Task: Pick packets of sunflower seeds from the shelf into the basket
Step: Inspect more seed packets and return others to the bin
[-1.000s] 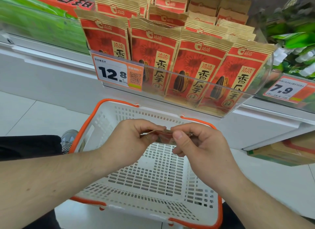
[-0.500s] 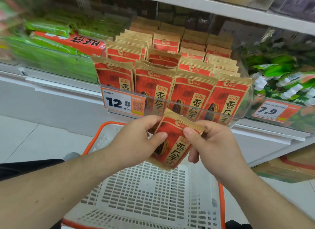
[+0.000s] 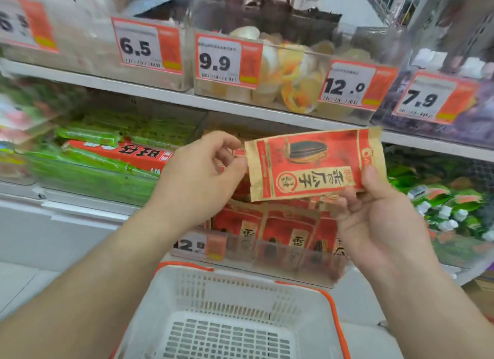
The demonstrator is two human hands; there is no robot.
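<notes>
Sunflower seeds are not yet in the basket (image 3: pixel 315 312): nearest the camera, its white slotted floor shows bare wherever it is in view, though the lower part is cut off by the frame edge, so I judge the task barely started, with no packet dropped in so far

Above the basket, 1 packet (image 3: pixel 310 163) is held up in the air, turned sideways with its printed face toward the camera, in front of the shelf and well above the basket rim. The right hand (image 3: pixel 379 219) grips it at its right end, thumb pressed on the front face and the other fingers (image 3: pixel 347 203) curled under and behind its lower edge. The left hand (image 3: pixel 203 171) meets the packet at its left edge; thumb and forefinger are drawn together there and seem to pinch the paper border, the remaining fingers loosely curled and holding nothing else

Behind the hands, the stock of matching red packets (image 3: pixel 278 225) stands upright in a clear-fronted bin (image 3: pixel 294 254) on the shelf, with a price tag (image 3: pixel 197 245) partly hidden by the left forearm. What is left, by my reckoning: lower this packet into the basket, then fetch more from that bin

Farther back, green snack packs (image 3: pixel 91 155) lie to the left, and an upper shelf carries tags reading 6.5, 9.9, 12.0 and 7.9
</notes>
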